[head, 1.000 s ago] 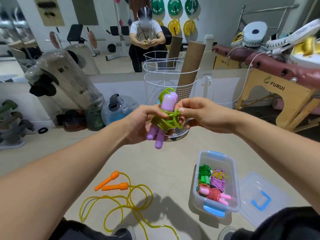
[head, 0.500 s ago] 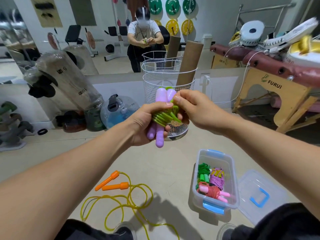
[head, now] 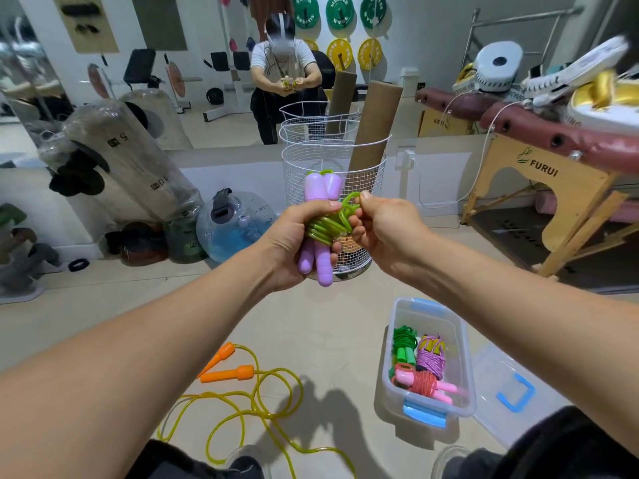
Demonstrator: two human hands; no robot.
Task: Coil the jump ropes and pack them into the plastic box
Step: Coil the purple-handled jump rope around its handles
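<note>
My left hand (head: 294,240) grips a jump rope with two purple handles (head: 320,191) held upright side by side, its green cord (head: 326,228) wound around their middle. My right hand (head: 383,226) pinches a loop of that green cord at the right of the bundle. Below on the floor stands the clear plastic box (head: 460,344) with blue latches, holding three coiled ropes: green, purple and a red one with pink handles. A loose yellow rope (head: 256,399) with orange handles (head: 226,369) lies on the floor at lower left.
The box's clear lid (head: 505,388) with a blue handle lies right of the box. A white wire basket (head: 366,174) with cardboard tubes stands behind my hands. A massage table (head: 553,188) is at right, wrapped weights and a blue water bag (head: 238,226) at left, a wall mirror behind.
The last open loop of green cord above the handles has been drawn down tight against the bundle. My right hand shifted from beside the handles to pinching the cord's end loop.
</note>
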